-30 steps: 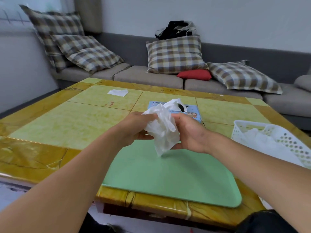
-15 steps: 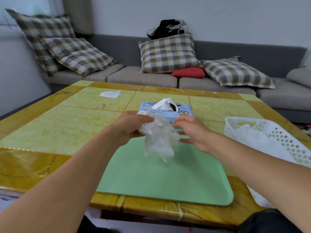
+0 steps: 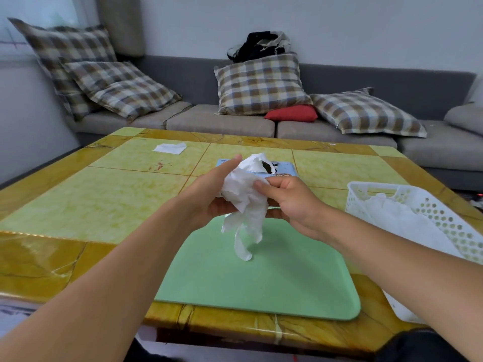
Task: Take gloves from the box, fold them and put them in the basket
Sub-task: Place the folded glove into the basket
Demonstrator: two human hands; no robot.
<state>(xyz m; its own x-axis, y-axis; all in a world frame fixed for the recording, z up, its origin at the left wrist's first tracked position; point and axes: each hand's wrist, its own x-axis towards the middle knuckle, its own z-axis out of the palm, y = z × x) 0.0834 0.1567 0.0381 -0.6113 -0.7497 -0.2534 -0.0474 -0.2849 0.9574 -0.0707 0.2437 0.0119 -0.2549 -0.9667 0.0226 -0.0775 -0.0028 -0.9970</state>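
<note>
A crumpled white glove (image 3: 247, 202) hangs between my two hands above the green mat (image 3: 264, 278), its fingers dangling down. My left hand (image 3: 209, 194) holds it from the left with the thumb raised. My right hand (image 3: 290, 202) pinches its upper right edge. Just behind them lies the blue glove box (image 3: 283, 171), with another white glove sticking out of its opening. The white perforated basket (image 3: 428, 212) stands at the right and holds white gloves.
A white scrap of paper (image 3: 170, 148) lies far left on the yellow tiled table (image 3: 104, 194). Behind the table runs a grey sofa (image 3: 235, 121) with checked cushions and a red pillow (image 3: 291, 113).
My right hand has closed in on the glove again and pinches its top edge. The glove has opened out and hangs lower, fingers down. The camera has shifted slightly.
</note>
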